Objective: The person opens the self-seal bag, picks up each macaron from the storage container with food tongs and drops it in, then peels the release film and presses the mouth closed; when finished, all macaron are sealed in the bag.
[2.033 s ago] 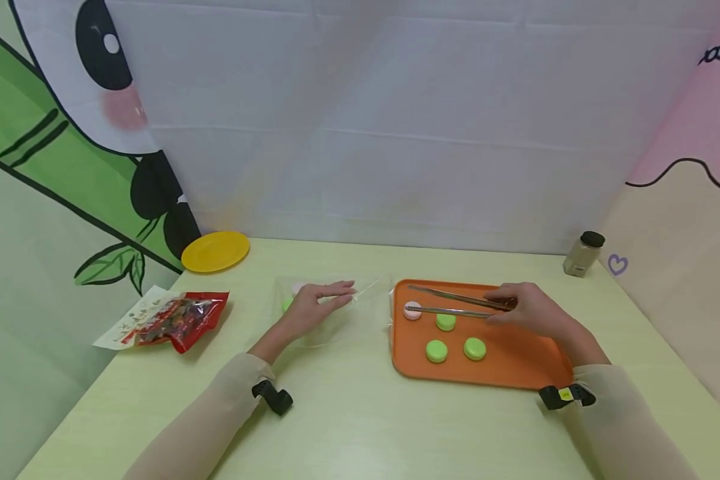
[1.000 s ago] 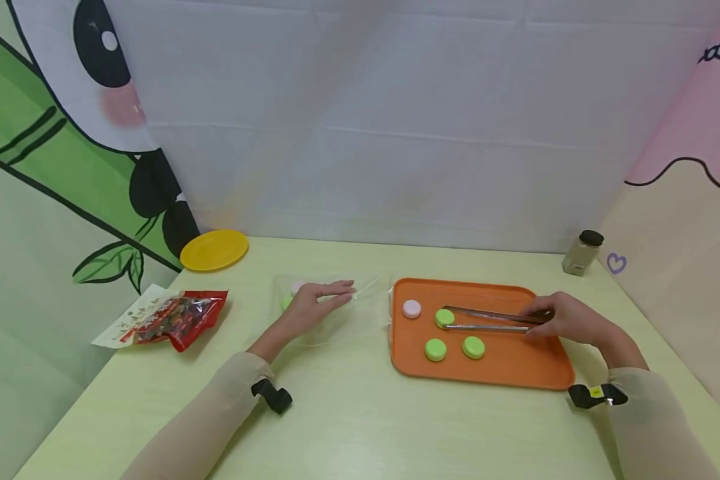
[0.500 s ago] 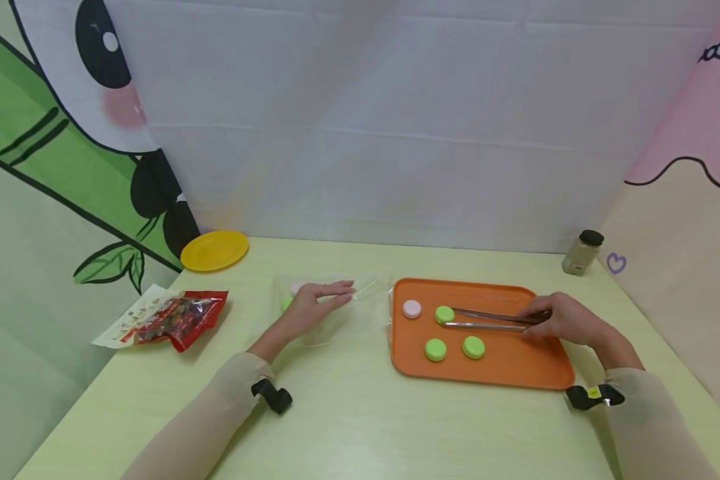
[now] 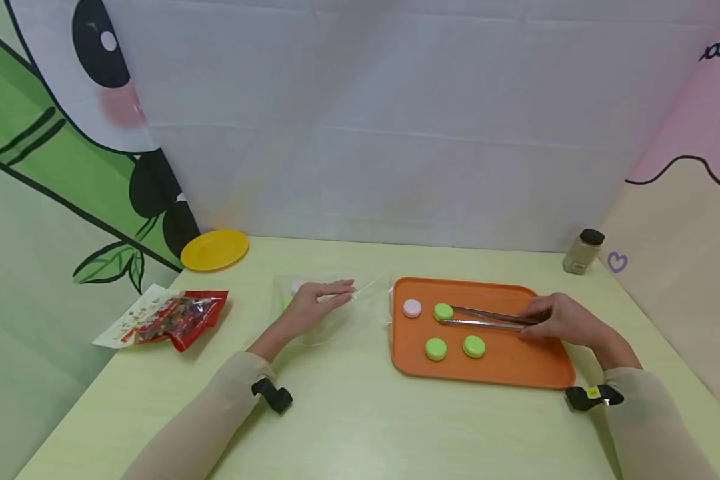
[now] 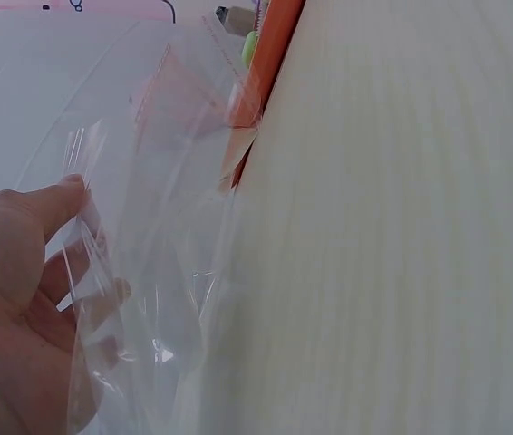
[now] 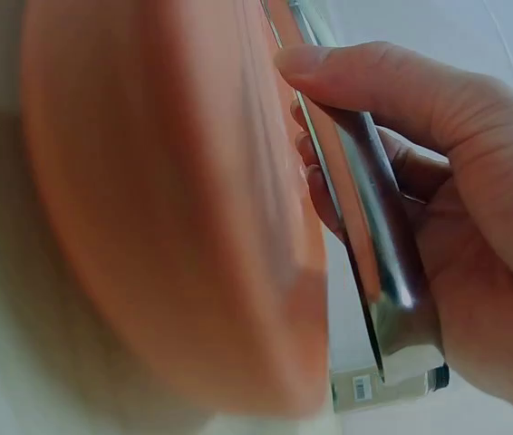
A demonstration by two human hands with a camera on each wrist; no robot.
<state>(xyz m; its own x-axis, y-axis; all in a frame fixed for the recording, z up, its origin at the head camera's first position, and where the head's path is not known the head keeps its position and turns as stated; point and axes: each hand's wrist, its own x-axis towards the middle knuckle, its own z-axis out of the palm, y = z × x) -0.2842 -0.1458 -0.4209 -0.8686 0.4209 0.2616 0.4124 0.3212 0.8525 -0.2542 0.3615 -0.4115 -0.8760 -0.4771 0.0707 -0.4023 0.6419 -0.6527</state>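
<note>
Near the middle of the frame, my left hand (image 4: pixel 312 310) holds a clear bag (image 5: pixel 166 263) in its fingers; at centre-right, my right hand (image 4: pixel 567 320) grips metal tongs (image 6: pixel 379 217), tips at a green macaron (image 4: pixel 443 311) on the orange tray (image 4: pixel 516 363).

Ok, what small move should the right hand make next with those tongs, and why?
I'd probably have the right hand gently squeeze the tongs: their tips sit at the green macaron nearest the pink one on the orange tray, while the left hand holds the clear bag beside the tray.
</note>
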